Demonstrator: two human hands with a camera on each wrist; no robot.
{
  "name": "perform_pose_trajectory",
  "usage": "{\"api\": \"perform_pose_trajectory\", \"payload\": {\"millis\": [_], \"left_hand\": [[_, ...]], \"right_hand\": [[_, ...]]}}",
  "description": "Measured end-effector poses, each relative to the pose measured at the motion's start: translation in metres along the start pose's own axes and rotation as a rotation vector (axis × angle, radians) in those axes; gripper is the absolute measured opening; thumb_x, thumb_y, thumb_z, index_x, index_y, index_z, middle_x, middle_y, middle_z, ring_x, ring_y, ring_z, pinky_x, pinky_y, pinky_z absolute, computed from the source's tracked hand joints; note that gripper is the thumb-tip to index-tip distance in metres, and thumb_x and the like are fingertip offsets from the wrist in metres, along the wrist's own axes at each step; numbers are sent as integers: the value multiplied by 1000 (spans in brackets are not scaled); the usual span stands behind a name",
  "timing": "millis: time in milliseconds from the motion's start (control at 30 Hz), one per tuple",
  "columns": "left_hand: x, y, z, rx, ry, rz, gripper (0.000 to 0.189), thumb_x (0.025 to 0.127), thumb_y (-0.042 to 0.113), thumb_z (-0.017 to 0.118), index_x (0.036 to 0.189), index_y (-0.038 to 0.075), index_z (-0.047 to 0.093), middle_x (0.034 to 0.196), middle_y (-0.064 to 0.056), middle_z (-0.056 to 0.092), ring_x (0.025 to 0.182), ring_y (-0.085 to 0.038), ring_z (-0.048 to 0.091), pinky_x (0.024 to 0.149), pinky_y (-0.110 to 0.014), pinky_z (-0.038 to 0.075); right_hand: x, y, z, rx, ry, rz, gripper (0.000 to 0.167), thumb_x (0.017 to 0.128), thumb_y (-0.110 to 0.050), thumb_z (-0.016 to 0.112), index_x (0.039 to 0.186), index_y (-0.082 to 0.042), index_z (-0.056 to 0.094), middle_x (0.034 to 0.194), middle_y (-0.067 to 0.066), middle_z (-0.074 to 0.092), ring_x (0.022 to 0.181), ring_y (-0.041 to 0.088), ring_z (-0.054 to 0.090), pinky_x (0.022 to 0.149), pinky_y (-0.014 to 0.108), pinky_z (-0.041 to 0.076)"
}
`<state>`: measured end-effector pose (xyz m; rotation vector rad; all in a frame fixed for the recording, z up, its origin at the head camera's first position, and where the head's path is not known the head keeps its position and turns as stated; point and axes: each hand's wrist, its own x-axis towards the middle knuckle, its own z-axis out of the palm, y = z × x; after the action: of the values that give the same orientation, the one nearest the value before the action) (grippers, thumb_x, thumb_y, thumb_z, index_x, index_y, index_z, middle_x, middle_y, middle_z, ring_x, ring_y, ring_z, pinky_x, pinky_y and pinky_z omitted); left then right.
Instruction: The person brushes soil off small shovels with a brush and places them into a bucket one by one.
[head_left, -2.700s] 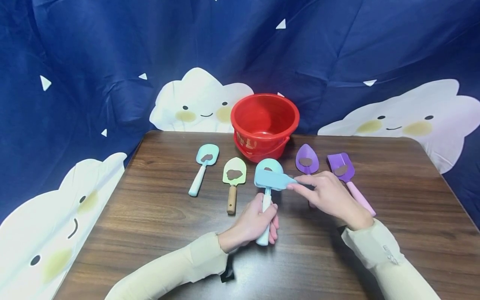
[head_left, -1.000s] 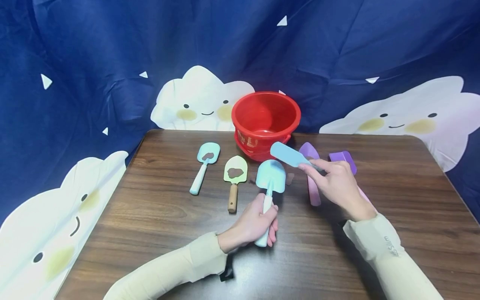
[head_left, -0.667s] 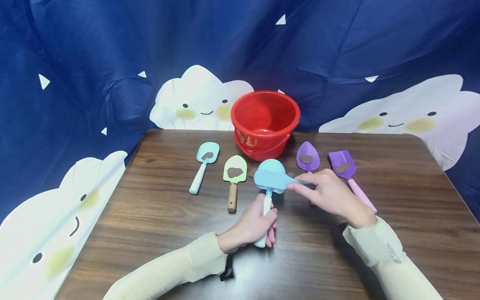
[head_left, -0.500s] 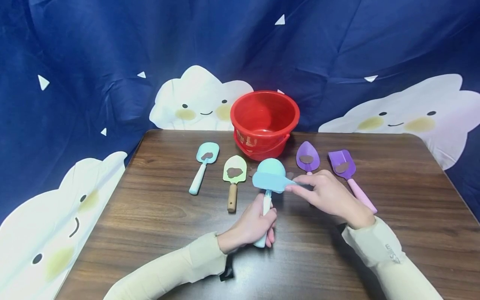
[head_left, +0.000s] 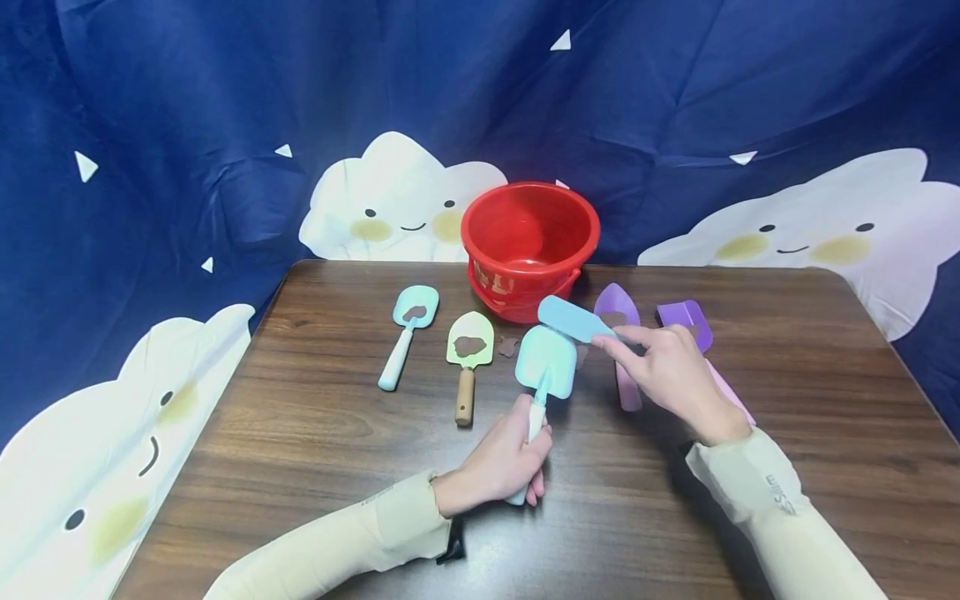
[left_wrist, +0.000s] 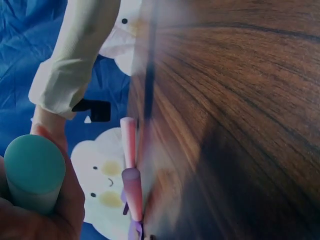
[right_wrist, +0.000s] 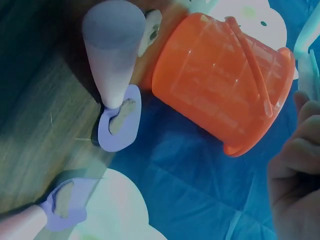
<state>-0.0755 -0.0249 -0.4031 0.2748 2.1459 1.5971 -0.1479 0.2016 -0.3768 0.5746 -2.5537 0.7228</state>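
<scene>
My left hand (head_left: 501,457) grips the white handle of a light-blue toy shovel (head_left: 544,358), its bare blade tipped up towards the bucket. In the left wrist view, the teal butt of its handle (left_wrist: 35,164) pokes out of the fist. Between thumb and fingers, my right hand (head_left: 678,371) pinches a flat blue scraper (head_left: 572,317), which overlaps the blade's far edge in the head view. Brown patches (head_left: 508,346) show on the tabletop at both sides of the blade. The right wrist view catches the curled right fingers (right_wrist: 300,155) at its edge.
Behind the hands stands a red bucket (head_left: 525,287). To the left lie a mint shovel (head_left: 397,354) and a green shovel (head_left: 470,325). Two purple shovels (right_wrist: 131,125) with pink handles lie right, partly under my right hand. Cloud-print blue cloth hangs behind the wooden table (head_left: 315,400).
The brown patch has left the blue shovel's blade, and patches have appeared on the table beside it. The scraper swept down over the blade, then back up; the blade has since tilted.
</scene>
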Motion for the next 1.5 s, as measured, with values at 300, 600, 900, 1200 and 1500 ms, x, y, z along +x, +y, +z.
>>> {"api": "perform_pose_trajectory", "payload": {"millis": [300,600,900,1200,1500], "left_hand": [[3,4,-1,-2,-8,-14,10,97,15,49,100,7,43,47,-7,53,33,-12,53,37,-37,51],[6,2,-3,44,41,-5,9,97,15,48,100,7,45,49,-6,54,33,-13,54,36,-36,50],[3,0,-5,137,62,57,5,96,12,47,99,8,45,48,-4,52,32,-9,52,33,-32,47],[2,-1,-4,149,29,29,4,96,11,46,98,8,44,47,-3,51,31,-9,50,32,-33,46],[7,0,-8,28,45,-16,5,96,12,45,99,8,43,44,-3,48,31,-10,48,32,-32,46]], "right_hand": [[-2,-16,-6,61,-67,-11,19,83,-29,75,95,-14,75,51,-10,55,46,1,40,48,18,36],[-3,-43,-7,-40,-98,-253,17,75,-30,79,87,-19,74,51,-13,40,48,1,27,44,17,26],[1,-37,-2,-88,-27,-162,18,77,-32,79,84,-17,73,48,-10,40,44,6,31,43,22,31],[0,-15,4,-206,-37,16,29,88,-35,69,77,-11,57,45,-1,32,42,15,31,42,27,24],[-6,-11,-5,-101,6,187,32,90,-36,65,83,-5,63,47,0,39,49,20,39,46,31,32]]}}
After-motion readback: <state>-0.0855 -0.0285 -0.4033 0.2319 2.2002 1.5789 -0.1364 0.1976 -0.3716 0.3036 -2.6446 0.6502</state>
